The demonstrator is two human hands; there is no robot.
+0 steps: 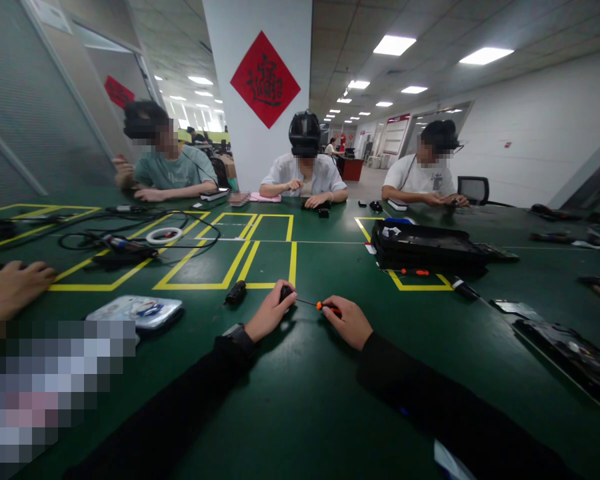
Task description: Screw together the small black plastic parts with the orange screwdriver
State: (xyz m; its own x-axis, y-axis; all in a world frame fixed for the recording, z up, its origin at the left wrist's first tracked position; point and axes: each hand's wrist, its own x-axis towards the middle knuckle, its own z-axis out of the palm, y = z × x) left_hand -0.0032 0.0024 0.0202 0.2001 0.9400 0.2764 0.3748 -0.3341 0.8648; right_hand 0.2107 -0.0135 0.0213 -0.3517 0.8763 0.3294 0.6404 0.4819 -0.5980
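Observation:
My right hand [349, 323] is closed around the handle of a screwdriver [325, 307] with orange and black parts. Its thin shaft points left, and the tip meets or nearly meets a small black object [286, 292]. That object is gripped in the fingers of my left hand [267, 315], which partly hide it, so its kind is unclear. Another small dark piece [236, 293] lies on the green table [300, 373], just left of my left hand.
A black tray [425, 243] stands back right, with a red-orange tool [416, 272] before it. Cables [125, 250] and a white ring [164, 235] lie left. A silvery case [135, 310] is nearer. Opened black hardware [570, 347] sits right. Several people work around the table.

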